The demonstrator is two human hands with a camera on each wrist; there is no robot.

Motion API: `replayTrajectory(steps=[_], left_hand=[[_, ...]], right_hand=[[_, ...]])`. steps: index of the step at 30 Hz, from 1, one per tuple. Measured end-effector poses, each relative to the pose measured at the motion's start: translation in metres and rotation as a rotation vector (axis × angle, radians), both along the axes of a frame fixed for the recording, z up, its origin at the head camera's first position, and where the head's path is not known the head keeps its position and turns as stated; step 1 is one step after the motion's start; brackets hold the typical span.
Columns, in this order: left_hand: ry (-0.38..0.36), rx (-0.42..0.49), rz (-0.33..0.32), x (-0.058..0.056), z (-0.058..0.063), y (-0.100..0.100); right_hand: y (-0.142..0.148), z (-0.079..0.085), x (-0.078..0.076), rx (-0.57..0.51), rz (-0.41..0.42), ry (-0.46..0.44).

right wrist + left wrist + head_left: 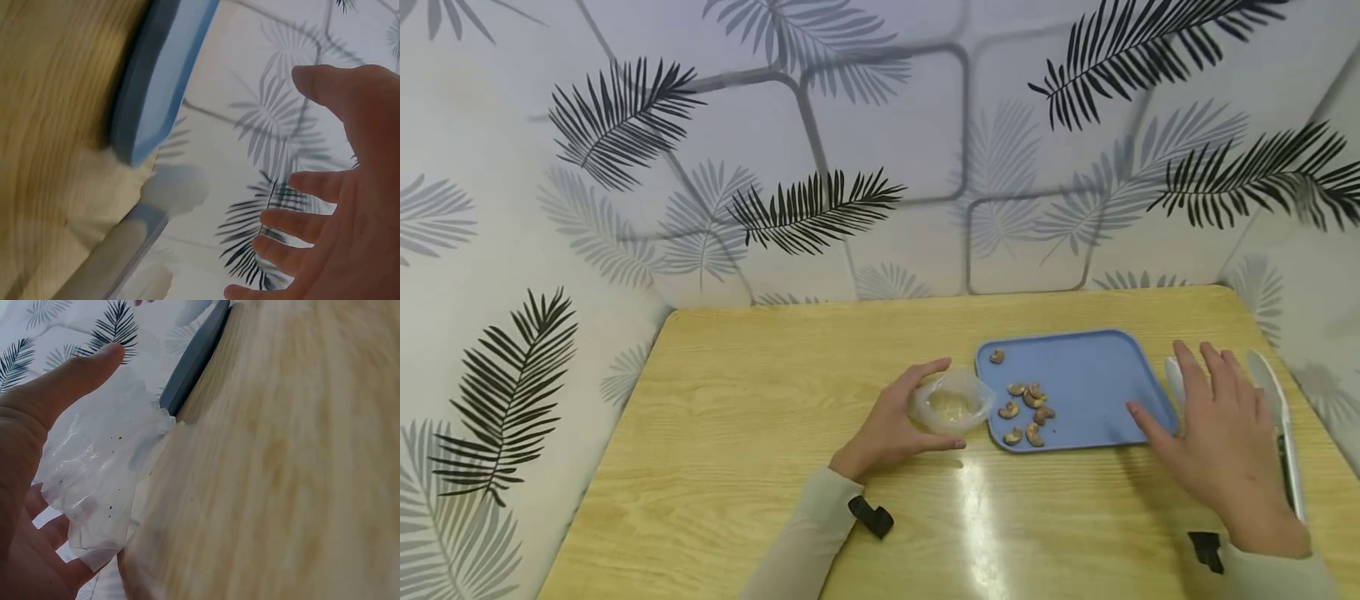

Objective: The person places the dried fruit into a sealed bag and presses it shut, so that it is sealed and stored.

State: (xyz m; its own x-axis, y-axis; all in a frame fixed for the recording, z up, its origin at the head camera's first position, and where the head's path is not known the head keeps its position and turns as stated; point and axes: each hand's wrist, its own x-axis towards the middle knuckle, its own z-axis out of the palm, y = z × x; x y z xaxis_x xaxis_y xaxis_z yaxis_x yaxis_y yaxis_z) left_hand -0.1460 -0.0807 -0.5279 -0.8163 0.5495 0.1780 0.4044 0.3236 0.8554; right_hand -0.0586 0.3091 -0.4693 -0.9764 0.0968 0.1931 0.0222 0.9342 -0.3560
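In the head view my left hand (891, 417) curves around a crinkled clear plastic bag (955, 402) standing on the table at the tray's left edge. The left wrist view shows the thumb (81, 375) straight and apart from the bag (94, 481), whose film carries small dark crumbs. Behind it, the other fingers touch the plastic. Several brown cashew nuts (1034, 400) lie on the left part of a blue tray (1097, 383). My right hand (1225, 442) hovers with fingers spread at the tray's right edge, holding nothing.
A white-ended utensil with a long handle (1288, 450) lies right of the tray, partly hidden by my right hand. Another white rounded end (1175, 379) shows beside the tray. The wooden table (760, 400) meets a leaf-patterned wall (895, 250) at the back.
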Motion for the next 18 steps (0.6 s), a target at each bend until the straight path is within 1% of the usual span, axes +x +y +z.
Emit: replayTrajectory(steps=[3, 9, 12, 18], left_hand=[[-0.016, 0.015, 0.007, 0.000, -0.001, 0.001], [-0.020, 0.023, 0.011, 0.001, -0.005, 0.002], [-0.015, 0.021, 0.009, 0.001, -0.006, 0.002], [-0.025, 0.006, 0.009, -0.001, -0.006, 0.004]], right_hand=[[0.013, -0.002, 0.004, 0.006, -0.054, -0.058], [0.032, -0.006, 0.008, 0.013, -0.106, -0.118], [0.040, -0.007, 0.009, 0.024, -0.136, -0.166], [0.050, -0.014, 0.013, -0.010, -0.197, -0.240]])
